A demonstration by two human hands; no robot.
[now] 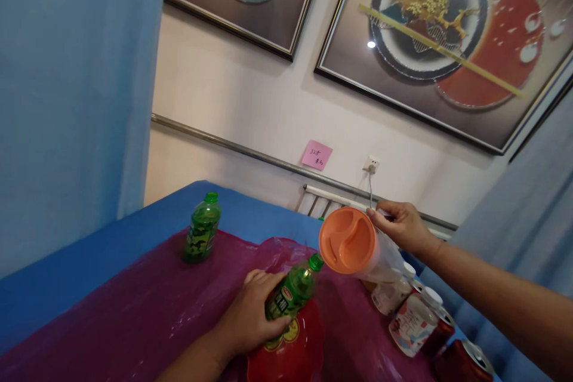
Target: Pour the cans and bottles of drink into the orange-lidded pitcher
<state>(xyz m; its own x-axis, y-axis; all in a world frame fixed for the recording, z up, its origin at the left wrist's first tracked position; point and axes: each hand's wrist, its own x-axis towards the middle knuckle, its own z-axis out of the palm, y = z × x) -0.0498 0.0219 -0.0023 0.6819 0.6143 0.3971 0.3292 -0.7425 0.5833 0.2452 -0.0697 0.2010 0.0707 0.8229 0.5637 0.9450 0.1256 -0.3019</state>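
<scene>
My left hand (257, 313) is wrapped round a green plastic bottle (290, 292), which leans to the right above a red flower-shaped tray (308, 346). By its handle my right hand (405, 228) grips a translucent pitcher (382, 259), tilted with its orange lid (347, 240) toward the bottle's top. The lid's edge is close to the bottle mouth; whether they touch I cannot tell. Farther left stands a second green bottle (203, 230), upright. The handle is mostly hidden by my fingers.
White-labelled bottles (414, 323) and dark red cans (463, 361) stand at the right, below the pitcher. Purple plastic sheeting (147, 304) covers part of the blue table (242, 224). A metal rail (233, 146) and a socket (371, 164) are on the wall behind; blue curtains (76, 101) hang at both sides.
</scene>
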